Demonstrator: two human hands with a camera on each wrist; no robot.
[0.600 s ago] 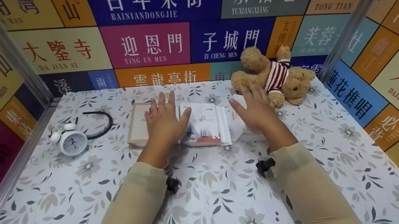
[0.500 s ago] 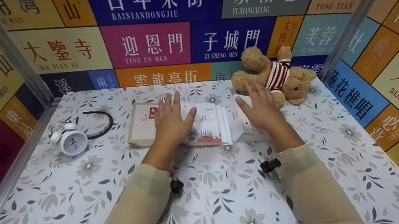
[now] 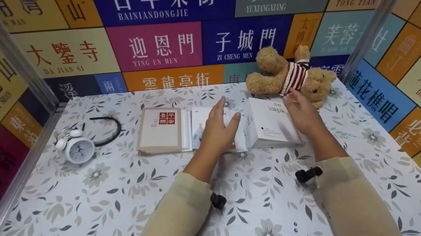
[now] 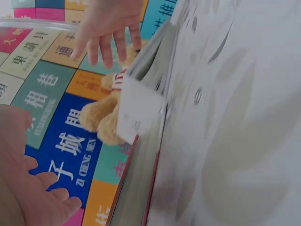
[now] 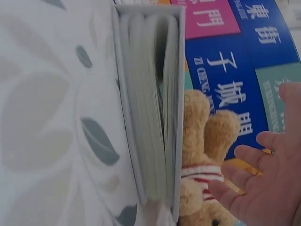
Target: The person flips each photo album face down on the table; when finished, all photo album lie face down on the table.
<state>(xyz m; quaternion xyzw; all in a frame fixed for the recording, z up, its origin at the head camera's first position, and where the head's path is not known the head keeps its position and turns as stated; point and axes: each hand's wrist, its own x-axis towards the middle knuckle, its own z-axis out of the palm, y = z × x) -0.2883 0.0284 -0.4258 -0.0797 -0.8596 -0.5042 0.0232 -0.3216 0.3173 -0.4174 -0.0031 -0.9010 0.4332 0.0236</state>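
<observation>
My left hand (image 3: 217, 129) hovers over the middle book (image 3: 241, 140), fingers extended and thumb apart, hiding much of its cover. My right hand (image 3: 306, 114) is at the right edge of a thick white book (image 3: 271, 121), fingers loosely bent. Seen from the right wrist, this book (image 5: 150, 113) shows its page edges, with a gap between the pages; the right hand (image 5: 268, 174) is apart from it. A beige book (image 3: 161, 133) with a red square of characters lies at the left of the row. The left wrist view has both hands, the left one (image 4: 37, 183) nearest.
A teddy bear (image 3: 294, 74) in a striped sweater lies behind the right hand, against the printed wall (image 3: 164, 46). A white twin-bell alarm clock (image 3: 80, 149) and a black headband (image 3: 116, 133) are at the left. The table has a floral cloth (image 3: 251, 207).
Both hands have moved right. The left hand has left the beige book's side for the middle book, and the right hand has slid off the white book's cover to its right edge.
</observation>
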